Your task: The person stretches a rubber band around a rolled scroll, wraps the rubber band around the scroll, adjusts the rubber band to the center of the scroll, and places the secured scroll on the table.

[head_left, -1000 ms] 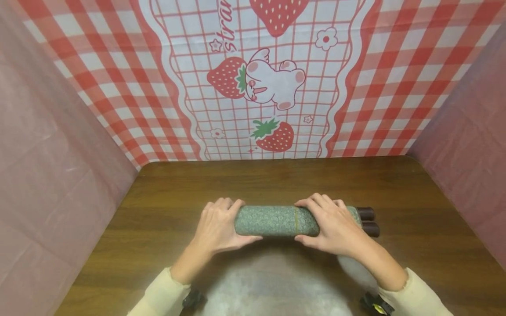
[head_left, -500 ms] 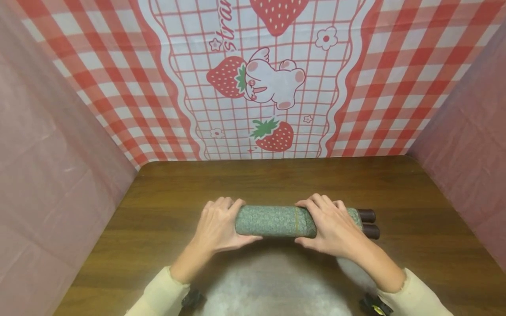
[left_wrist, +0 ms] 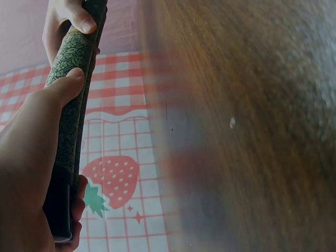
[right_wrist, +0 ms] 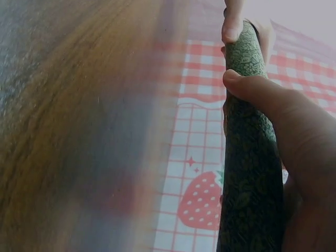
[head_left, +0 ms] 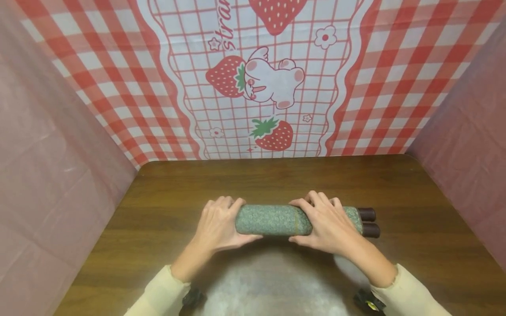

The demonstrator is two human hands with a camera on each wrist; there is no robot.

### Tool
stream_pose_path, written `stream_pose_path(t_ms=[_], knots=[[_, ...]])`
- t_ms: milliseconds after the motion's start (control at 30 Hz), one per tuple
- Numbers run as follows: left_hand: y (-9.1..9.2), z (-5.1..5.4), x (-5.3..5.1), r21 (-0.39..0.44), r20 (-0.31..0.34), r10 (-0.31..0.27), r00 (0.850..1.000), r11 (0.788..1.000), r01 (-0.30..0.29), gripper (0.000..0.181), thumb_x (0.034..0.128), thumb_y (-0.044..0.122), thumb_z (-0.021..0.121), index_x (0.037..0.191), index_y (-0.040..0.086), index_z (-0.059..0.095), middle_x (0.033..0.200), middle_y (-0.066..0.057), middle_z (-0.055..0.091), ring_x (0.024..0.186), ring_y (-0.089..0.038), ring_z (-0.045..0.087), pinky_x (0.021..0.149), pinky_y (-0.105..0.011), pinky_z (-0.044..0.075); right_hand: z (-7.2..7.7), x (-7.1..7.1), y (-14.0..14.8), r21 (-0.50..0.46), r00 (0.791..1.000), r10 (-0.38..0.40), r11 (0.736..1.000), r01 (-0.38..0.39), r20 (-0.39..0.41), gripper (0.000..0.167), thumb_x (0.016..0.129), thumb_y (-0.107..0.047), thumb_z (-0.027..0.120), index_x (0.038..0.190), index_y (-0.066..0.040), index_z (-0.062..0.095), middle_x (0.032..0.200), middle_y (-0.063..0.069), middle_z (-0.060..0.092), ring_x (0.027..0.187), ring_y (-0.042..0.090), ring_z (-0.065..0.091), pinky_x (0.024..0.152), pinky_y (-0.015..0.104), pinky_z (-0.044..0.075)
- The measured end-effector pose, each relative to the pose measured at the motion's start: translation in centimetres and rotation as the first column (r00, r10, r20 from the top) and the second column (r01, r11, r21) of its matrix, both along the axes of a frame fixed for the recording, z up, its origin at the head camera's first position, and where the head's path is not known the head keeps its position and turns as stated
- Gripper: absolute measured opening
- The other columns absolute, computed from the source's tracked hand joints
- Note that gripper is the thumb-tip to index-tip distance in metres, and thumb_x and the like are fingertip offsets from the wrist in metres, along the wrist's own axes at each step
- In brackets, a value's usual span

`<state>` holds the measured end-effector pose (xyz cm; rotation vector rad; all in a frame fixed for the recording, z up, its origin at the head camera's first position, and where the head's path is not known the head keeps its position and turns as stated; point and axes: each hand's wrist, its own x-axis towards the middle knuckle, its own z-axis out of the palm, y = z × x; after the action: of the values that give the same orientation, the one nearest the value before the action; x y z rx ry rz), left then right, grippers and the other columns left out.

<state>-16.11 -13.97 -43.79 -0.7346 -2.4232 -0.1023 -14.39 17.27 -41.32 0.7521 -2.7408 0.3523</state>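
A rolled scroll (head_left: 269, 219) with green, leaf-patterned covering lies crosswise between both hands in the head view. Two dark brown roller ends (head_left: 367, 223) stick out side by side at its right. My left hand (head_left: 217, 224) grips the scroll's left end, thumb along the near side and fingers over the far side. A dark roller end (left_wrist: 59, 210) shows within that hand in the left wrist view. My right hand (head_left: 330, 226) grips the scroll right of its middle, next to a thin yellowish band (head_left: 296, 220). Both palms hide parts of the scroll.
A brown wooden table (head_left: 166, 184) extends beneath the hands, with a pale glare near the front. Behind it hangs a red-and-white checked cloth (head_left: 375, 101) with strawberries. Pink curtains (head_left: 51, 184) close off both sides.
My right hand has slid slightly left along the scroll, so a bit more green shows at its right. The left hand and the scroll are almost unmoved.
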Motion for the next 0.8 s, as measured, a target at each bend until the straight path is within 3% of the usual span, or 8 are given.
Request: stream_pose_path(t_ms=[167, 300, 467, 600, 800], knots=[[-0.13, 0.06, 0.00, -0.009, -0.015, 0.007, 1.000, 1.000, -0.007, 0.093, 0.0562, 0.089, 0.092, 0.116, 0.020, 0.074, 0.090, -0.001, 0.075, 0.077, -0.018, 0.067, 0.064, -0.028, 0.047, 0.40, 0.00, 0.24, -0.042, 1.000, 0.023, 0.999, -0.022, 0.022, 0.081, 0.071, -0.049, 0.102, 0.137, -0.017, 0.070, 0.122, 0.003, 0.073, 0.114, 0.027, 0.069, 0.086, 0.047, 0.051], [-0.16, 0.03, 0.02, -0.002, -0.017, 0.011, 1.000, 1.000, -0.011, 0.093, 0.0562, 0.088, 0.093, 0.115, 0.019, 0.074, 0.091, -0.001, 0.076, 0.077, -0.018, 0.067, 0.064, -0.029, 0.046, 0.53, -0.01, 0.20, -0.054, 0.998, 0.055, 0.997, -0.055, -0.007, 0.077, 0.073, -0.047, 0.101, 0.137, -0.018, 0.071, 0.123, 0.003, 0.075, 0.112, 0.026, 0.074, 0.092, 0.055, 0.056], [-0.05, -0.17, -0.14, 0.000, -0.014, 0.010, 1.000, 1.000, -0.010, 0.093, 0.0565, 0.088, 0.092, 0.115, 0.019, 0.074, 0.091, -0.001, 0.076, 0.077, -0.018, 0.067, 0.064, -0.029, 0.047, 0.14, 0.04, -0.08, -0.041, 0.997, 0.058, 0.997, -0.060, -0.054, 0.079, 0.075, -0.050, 0.101, 0.144, -0.024, 0.072, 0.119, 0.002, 0.072, 0.101, 0.021, 0.071, 0.080, 0.043, 0.049], [-0.06, -0.07, -0.16, -0.010, -0.004, 0.021, 1.000, 1.000, -0.021, 0.093, 0.0569, 0.089, 0.092, 0.116, 0.020, 0.074, 0.091, -0.001, 0.076, 0.077, -0.017, 0.067, 0.064, -0.028, 0.048, 0.03, -0.04, -0.09, -0.039, 0.996, 0.059, 0.997, -0.061, -0.059, 0.081, 0.075, -0.050, 0.102, 0.145, -0.023, 0.072, 0.120, 0.003, 0.072, 0.104, 0.022, 0.072, 0.078, 0.040, 0.046], [-0.14, 0.29, -0.08, 0.005, 0.025, 0.044, 0.999, 0.999, -0.044, 0.094, 0.0564, 0.087, 0.093, 0.117, 0.019, 0.074, 0.095, -0.003, 0.079, 0.079, -0.020, 0.070, 0.066, -0.031, 0.053, 0.55, 0.17, -0.11, -0.047, 0.996, 0.044, 0.998, -0.048, -0.072, 0.078, 0.073, -0.043, 0.104, 0.139, -0.018, 0.072, 0.126, 0.003, 0.076, 0.115, 0.027, 0.073, 0.092, 0.055, 0.056]])
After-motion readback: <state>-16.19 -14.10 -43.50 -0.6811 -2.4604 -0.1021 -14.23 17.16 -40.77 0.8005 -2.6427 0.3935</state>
